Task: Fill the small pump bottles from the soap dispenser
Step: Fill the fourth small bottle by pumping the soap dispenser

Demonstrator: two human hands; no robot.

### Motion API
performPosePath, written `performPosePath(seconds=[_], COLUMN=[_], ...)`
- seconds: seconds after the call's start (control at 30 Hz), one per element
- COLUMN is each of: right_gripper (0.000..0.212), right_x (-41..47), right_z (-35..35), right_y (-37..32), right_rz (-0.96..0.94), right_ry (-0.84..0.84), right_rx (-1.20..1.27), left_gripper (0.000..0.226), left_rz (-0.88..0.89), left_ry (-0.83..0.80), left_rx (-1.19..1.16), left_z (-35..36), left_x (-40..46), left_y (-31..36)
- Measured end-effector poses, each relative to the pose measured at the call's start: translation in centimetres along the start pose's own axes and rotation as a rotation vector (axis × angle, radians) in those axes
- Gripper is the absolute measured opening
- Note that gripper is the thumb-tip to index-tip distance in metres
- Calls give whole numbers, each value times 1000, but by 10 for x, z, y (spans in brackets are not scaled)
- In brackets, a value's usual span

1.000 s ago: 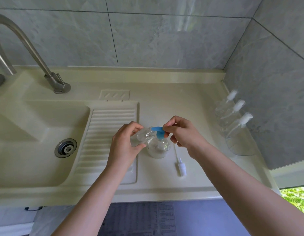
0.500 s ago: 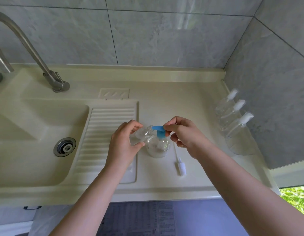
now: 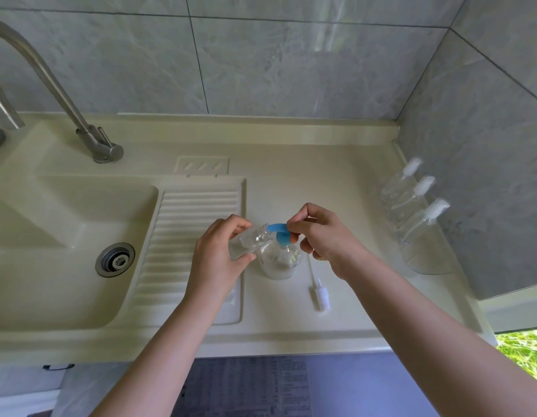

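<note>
Clear small bottle (image 3: 248, 239), tilted at the blue spout (image 3: 277, 227), looks light and slippery. Left hand (image 3: 219, 256) grips its body; right hand (image 3: 322, 239) pinches the pump.

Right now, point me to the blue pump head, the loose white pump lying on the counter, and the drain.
blue pump head (image 3: 279, 233): head view, on its spout and collar.
loose white pump (image 3: 322, 296): head view, on its white cap end.
drain (image 3: 115, 260): head view, on the metal strainer.
</note>
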State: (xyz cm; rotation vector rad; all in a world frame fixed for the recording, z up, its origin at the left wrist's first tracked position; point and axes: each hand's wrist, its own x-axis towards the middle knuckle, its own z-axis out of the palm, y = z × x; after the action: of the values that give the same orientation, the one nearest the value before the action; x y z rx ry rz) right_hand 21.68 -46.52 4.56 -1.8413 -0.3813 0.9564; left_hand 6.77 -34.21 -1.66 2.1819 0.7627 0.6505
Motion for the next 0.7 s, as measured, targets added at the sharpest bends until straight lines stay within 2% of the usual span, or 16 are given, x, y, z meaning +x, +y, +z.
performPosePath(seconds=[0.7], right_gripper=[11], right_x=[2], right_z=[-2], right_y=[-1], right_rz=[-4], right_ry=[6], right_rx=[22], left_gripper=[52], left_rz=[21], left_ry=[19], left_rx=[21], left_z=[1], left_x=[3], left_y=[-2])
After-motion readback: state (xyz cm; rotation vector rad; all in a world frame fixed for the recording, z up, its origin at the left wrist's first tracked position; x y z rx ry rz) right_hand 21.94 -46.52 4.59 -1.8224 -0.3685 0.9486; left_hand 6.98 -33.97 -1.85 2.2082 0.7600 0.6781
